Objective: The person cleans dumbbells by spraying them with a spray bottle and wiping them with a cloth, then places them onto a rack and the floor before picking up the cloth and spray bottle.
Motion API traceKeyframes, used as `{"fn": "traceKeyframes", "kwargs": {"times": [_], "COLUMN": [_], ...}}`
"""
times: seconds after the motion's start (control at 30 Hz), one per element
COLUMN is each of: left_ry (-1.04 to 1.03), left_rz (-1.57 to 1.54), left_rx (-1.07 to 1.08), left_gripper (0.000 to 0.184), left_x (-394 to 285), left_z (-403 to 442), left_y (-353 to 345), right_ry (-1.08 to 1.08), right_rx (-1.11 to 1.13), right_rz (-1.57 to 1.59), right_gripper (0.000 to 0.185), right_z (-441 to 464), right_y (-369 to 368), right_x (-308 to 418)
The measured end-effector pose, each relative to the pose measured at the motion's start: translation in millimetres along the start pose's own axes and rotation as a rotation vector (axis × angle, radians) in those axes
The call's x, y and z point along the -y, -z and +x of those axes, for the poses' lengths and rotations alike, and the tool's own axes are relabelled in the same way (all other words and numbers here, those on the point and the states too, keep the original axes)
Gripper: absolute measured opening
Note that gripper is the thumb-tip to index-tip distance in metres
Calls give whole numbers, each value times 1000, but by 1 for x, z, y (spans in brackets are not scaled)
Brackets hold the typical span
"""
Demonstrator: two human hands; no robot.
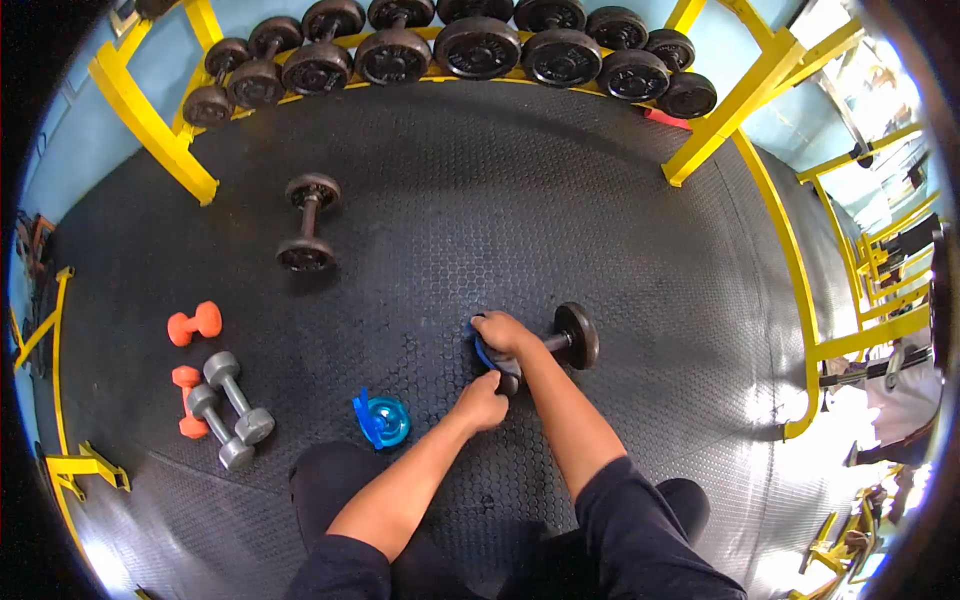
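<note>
A dark round-headed dumbbell (576,336) lies on the floor in front of me, its handle running left to right. My right hand (503,333) is closed on a dark cloth with a blue edge (497,362), pressed against the dumbbell's left head. That head is mostly hidden by the cloth and my hands. Just below, my left hand (481,402) has its fingers closed at the near rim of the same head. A blue translucent bottle (388,421) with a blue strap stands to the left of my left forearm.
Orange dumbbells (194,324) and grey dumbbells (239,397) lie on the left. Another dark dumbbell (309,222) rests farther out on the black rubber floor (420,150). A yellow rack (150,110) full of dumbbells lines the back; yellow frames (780,230) stand on the right.
</note>
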State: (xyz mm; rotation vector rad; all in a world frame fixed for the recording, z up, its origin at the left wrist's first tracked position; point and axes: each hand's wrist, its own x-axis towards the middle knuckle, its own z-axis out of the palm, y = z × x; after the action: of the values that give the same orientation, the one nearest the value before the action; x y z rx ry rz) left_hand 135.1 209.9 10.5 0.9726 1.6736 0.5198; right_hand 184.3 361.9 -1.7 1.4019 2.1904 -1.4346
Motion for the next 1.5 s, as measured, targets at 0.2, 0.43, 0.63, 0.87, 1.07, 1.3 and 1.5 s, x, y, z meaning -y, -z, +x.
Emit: {"fn": "traceKeyframes", "kwargs": {"times": [0.2, 0.43, 0.63, 0.87, 1.07, 1.3, 1.5], "left_ry": [-14, 65, 61, 87, 99, 169, 257], "left_rz": [-135, -442, -91, -21, 78, 20, -768], "left_rx": [352, 209, -304, -296, -271, 79, -221], "left_gripper": [56, 68, 103, 101, 92, 79, 69], "left_x": [-19, 0, -21, -13, -7, 2, 18], "left_z": [-20, 16, 27, 36, 12, 6, 14], "left_y": [24, 9, -34, -25, 3, 54, 14], "right_ry": [367, 104, -233, -126, -48, -200, -205], "right_rx": [-685, -758, -757, -632, -591, -484, -329], "right_rz": [289, 479, 1330, 1952, 1897, 1484, 817], "right_gripper": [51, 55, 51, 27, 30, 41, 71], "right_z": [-93, -135, -140, -216, -218, -104, -76], "right_y": [-71, -133, -83, 8, -4, -102, -82], "right_x": [-38, -63, -84, -54, -41, -11, 21]}}
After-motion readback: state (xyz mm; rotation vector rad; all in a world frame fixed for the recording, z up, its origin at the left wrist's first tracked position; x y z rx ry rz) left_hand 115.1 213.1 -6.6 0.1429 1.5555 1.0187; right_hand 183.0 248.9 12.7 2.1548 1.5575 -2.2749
